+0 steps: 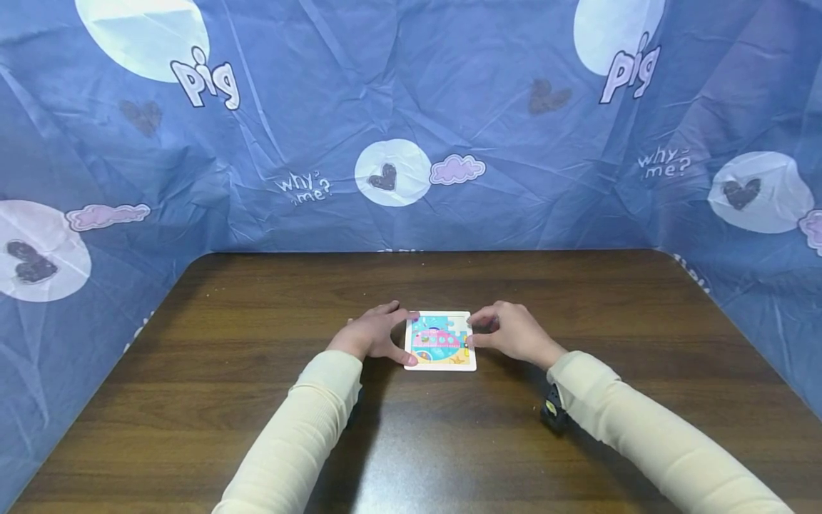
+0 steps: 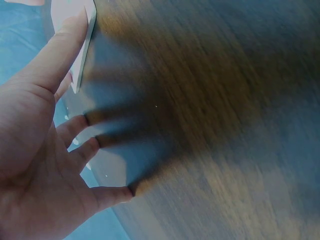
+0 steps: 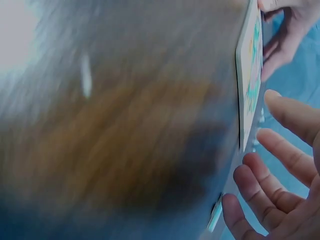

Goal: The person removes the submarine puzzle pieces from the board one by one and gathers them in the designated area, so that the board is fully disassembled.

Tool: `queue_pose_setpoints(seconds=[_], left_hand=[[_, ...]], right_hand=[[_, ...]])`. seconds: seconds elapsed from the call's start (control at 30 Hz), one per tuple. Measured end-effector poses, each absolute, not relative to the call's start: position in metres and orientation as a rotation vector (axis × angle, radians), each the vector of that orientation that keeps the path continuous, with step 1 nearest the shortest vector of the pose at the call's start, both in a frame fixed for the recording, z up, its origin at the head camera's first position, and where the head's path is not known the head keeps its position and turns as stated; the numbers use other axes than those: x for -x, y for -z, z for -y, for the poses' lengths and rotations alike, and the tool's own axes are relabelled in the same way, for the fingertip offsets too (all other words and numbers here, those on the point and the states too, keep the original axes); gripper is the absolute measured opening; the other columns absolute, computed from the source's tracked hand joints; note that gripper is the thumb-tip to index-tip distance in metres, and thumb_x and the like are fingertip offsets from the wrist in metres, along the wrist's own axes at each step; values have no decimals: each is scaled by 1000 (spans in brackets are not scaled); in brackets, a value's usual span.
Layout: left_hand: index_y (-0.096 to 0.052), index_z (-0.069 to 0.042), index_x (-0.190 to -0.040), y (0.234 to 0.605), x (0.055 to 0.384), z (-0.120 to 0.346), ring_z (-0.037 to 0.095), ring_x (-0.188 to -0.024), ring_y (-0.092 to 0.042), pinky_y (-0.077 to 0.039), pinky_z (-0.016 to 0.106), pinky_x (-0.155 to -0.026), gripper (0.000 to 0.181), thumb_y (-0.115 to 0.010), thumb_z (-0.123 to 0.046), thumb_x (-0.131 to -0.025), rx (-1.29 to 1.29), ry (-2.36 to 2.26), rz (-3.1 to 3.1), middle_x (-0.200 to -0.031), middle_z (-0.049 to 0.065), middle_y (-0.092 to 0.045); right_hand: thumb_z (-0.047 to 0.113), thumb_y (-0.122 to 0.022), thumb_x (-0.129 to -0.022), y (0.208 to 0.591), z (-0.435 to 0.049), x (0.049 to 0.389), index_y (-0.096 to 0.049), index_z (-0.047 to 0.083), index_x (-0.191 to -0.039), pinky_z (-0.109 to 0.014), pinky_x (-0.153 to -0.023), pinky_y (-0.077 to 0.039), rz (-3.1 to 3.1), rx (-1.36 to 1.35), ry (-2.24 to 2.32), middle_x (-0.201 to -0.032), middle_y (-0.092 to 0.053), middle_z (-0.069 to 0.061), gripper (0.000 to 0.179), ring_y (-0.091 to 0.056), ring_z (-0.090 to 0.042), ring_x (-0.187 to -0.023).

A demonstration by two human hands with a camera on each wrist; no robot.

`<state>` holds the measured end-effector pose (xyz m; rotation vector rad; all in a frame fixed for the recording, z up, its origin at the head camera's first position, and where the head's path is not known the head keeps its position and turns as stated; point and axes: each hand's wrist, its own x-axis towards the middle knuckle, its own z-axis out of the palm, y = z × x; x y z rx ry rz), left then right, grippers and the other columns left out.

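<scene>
A square jigsaw puzzle (image 1: 439, 341) in a white frame, with a pink and teal sea picture, lies flat on the wooden table. Its upper right part shows a pale patch with piece outlines. At its left side, my left hand (image 1: 375, 333) rests thumb and index fingertip on the frame's corners, the other fingers spread on the table. My right hand (image 1: 514, 332) is at the right edge, thumb and forefinger apart at the frame, with no piece visible between them. In the right wrist view, a small flat teal-edged thing (image 3: 216, 216) lies below the right fingers.
The brown table (image 1: 289, 442) has rounded far corners. A blue printed cloth (image 1: 411, 86) hangs behind it and along both sides. Both sleeves are cream, and a dark wrist device (image 1: 553, 410) shows under the right cuff.
</scene>
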<state>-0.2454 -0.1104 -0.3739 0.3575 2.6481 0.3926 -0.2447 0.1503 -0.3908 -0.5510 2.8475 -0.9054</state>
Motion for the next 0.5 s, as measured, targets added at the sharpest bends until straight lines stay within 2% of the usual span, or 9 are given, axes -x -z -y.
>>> queue_pose_setpoints(seconds=[0.1, 0.3, 0.5], left_hand=[[-36, -28, -159, 374, 246, 111, 34, -154, -16, -17, 73, -114, 90, -82, -47, -84, -360, -388, -2647, -169, 11, -17], [-36, -28, -159, 375, 246, 110, 34, -154, -17, -18, 73, -114, 90, -82, -47, -84, -376, -379, -2651, -169, 12, -18], [-36, -29, -159, 374, 245, 109, 34, -154, -16, -19, 73, -114, 89, -82, -47, -84, -374, -356, -2655, -169, 12, -18]], right_hand=[[23, -84, -85, 392, -143, 243, -77, 7, -113, -38, -78, -51, -2867, 578, 862, -102, -69, -8, 34, -62, -22, -90], [28, -87, -83, 392, -135, 240, -79, 11, -112, -42, -81, -52, -2937, 573, 660, -108, -67, -5, 35, -63, -24, -98], [27, -87, -82, 392, -132, 240, -80, 14, -105, -41, -77, -52, -2958, 601, 593, -100, -65, -2, 27, -62, -21, -92]])
